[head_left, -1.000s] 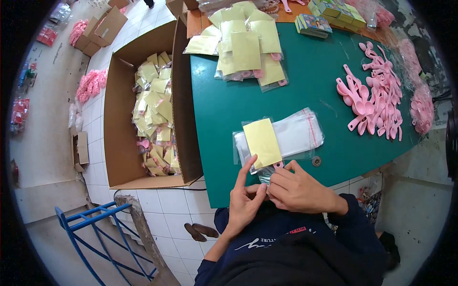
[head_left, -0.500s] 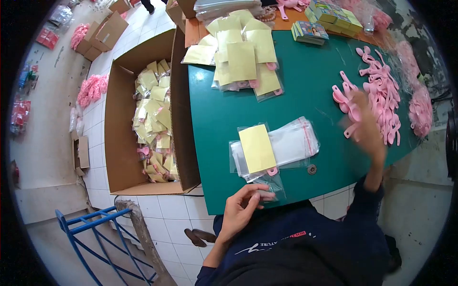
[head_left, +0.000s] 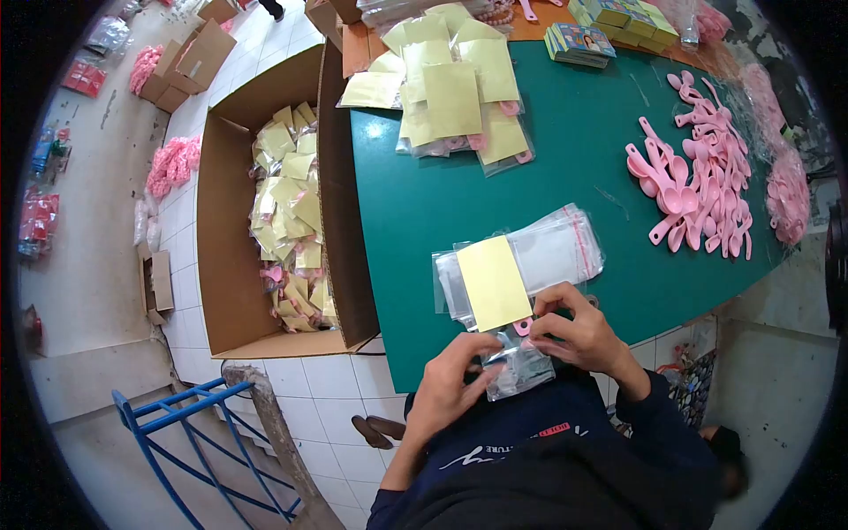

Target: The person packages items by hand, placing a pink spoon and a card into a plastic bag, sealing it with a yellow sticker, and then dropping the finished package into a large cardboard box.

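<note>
My left hand (head_left: 459, 375) pinches the edge of a small clear plastic bag (head_left: 521, 375) at the table's front edge. At the bag's other side is my right hand (head_left: 579, 331), its fingers closed on a pink spoon (head_left: 527, 342), mostly hidden by fingers and plastic. Just above them, a yellow card (head_left: 493, 283) lies on a stack of clear plastic bags (head_left: 561, 246). A pink handle end with a hole (head_left: 523, 326) pokes out below the card. The heap of pink spoons (head_left: 698, 181) lies on the table's right side.
Bagged yellow cards (head_left: 452, 97) are piled at the back of the green table (head_left: 415, 208). A deep cardboard box (head_left: 344, 212) of similar packets stands at left. Card stacks (head_left: 579, 46) sit at the back right. A blue metal frame (head_left: 190, 411) is at lower left.
My right hand has come from the spoon heap to the plastic bag beside my left hand. The left hand keeps hold of the bag. The view has shifted slightly.
</note>
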`<state>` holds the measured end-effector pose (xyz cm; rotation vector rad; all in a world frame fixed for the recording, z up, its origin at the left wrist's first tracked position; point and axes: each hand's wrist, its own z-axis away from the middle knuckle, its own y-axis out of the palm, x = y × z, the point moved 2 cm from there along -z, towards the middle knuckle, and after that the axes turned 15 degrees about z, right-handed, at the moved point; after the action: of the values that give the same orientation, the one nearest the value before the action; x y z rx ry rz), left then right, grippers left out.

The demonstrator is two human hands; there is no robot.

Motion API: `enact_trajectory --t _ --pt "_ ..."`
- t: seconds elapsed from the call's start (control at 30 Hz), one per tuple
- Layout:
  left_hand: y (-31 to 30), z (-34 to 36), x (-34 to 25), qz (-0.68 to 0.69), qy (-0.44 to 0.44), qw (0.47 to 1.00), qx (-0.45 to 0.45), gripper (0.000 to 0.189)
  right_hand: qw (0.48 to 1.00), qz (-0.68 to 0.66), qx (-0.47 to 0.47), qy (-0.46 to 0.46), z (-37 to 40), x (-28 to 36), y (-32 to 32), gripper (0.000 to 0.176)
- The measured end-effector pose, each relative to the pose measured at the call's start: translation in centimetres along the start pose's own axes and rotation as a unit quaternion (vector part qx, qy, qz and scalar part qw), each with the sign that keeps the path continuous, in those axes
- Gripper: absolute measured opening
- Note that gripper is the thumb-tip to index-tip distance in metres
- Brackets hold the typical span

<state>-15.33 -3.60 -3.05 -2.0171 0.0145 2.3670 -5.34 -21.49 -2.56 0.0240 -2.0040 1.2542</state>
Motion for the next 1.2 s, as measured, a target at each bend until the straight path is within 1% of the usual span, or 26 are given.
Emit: enact_trajectory --t 0.1,0.13,0.2,0.23,0.3,0.4,0.53,0.63,0.7,0.73,0.83,0.9,1.03,1.1,1.13,1.2 --pt "-0.2 -0.2 1.1 -0.015 0.034 0.998 -0.049 0.017 0.999 -0.028 0.006 0.047 0.3 0.1 -0.4 0.021" --pt "-0.1 -0.2 0.7 0.003 0.017 0.998 -0.064 0.015 0.996 -0.049 0.005 0.070 0.5 0.1 -0.5 0.020" --pt "0.2 -0.1 0.5 -0.007 0.030 0.995 -0.090 0.014 0.989 -0.094 0.004 0.114 0.6 0.2 -0.4 0.018" --pt "0.3 -0.1 0.5 -0.013 0.037 0.994 -0.104 0.014 0.976 -0.157 0.006 0.152 0.7 0.0 0.0 0.016" --pt "0.6 -0.1 0.9 0.024 0.028 0.991 -0.131 0.013 0.934 -0.280 0.010 0.222 1.2 -0.1 1.0 0.014" --pt "0.9 -0.2 1.2 0.072 -0.003 0.986 -0.152 0.012 0.864 -0.400 0.027 0.305 1.5 0.1 1.5 0.008" --pt "1.0 -0.2 1.5 0.131 -0.052 0.974 -0.175 0.010 0.864 -0.364 -0.029 0.347 1.3 0.6 2.1 0.008" --pt "1.3 -0.3 2.1 0.151 -0.060 0.970 -0.180 0.015 0.865 -0.336 -0.070 0.365 1.4 0.8 2.5 0.009" --pt "1.7 -0.6 1.5 0.178 -0.052 0.959 -0.215 0.021 0.868 -0.326 -0.105 0.359 1.6 0.8 2.9 0.008" --pt "1.8 -0.7 1.3 0.191 -0.047 0.953 -0.232 0.024 0.871 -0.321 -0.106 0.356 1.6 0.9 2.9 0.008" --pt "1.8 -0.6 1.7 0.201 -0.032 0.950 -0.237 0.029 0.875 -0.321 -0.107 0.346 1.7 1.0 3.0 0.008" --pt "1.8 -0.3 2.0 0.198 -0.025 0.952 -0.231 0.023 0.871 -0.338 -0.106 0.339 1.6 1.1 3.1 0.010" --pt "1.5 -0.3 2.4 0.177 -0.035 0.961 -0.208 0.018 0.888 -0.301 -0.092 0.336 1.4 1.6 3.0 0.025" --pt "1.5 -0.3 1.6 0.143 -0.034 0.967 -0.207 0.022 0.893 -0.286 -0.089 0.337 1.3 1.9 2.9 0.032" --pt "1.5 -0.4 1.0 0.126 -0.033 0.970 -0.206 0.024 0.897 -0.274 -0.088 0.335 1.2 1.9 2.6 0.032" --pt "1.0 -1.4 -0.8 0.084 -0.011 0.981 -0.175 0.030 0.906 -0.252 -0.086 0.329 0.9 1.7 1.8 0.033"
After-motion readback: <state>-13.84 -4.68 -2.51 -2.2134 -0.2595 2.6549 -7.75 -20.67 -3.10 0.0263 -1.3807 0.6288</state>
